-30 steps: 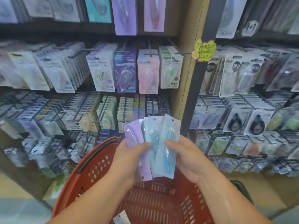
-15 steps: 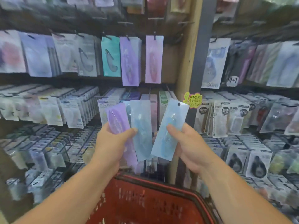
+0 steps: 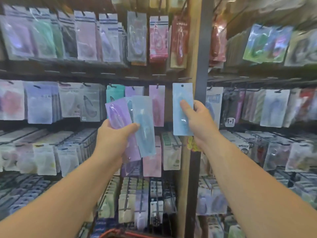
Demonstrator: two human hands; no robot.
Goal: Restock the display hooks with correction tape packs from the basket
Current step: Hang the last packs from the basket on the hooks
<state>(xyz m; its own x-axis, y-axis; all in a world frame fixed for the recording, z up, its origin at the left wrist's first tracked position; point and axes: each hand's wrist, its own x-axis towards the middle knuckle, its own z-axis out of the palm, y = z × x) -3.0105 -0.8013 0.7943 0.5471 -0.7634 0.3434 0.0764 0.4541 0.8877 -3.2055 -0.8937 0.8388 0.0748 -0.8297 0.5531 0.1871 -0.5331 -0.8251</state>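
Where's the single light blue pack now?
Head view, centre-right: light blue pack held upright in the right hand, between the pink pack and the dark post.

— Which view have I got?
— Just the head camera. I'm looking forward, about level, at the display racks [image 3: 85, 73], close enough that the left hand [image 3: 113, 140] and right hand [image 3: 200, 124] rise in front of them.
— And downward?
— Only the red basket [image 3: 113, 231] rim at the bottom edge; the margins are smeared, probably the wide lens.
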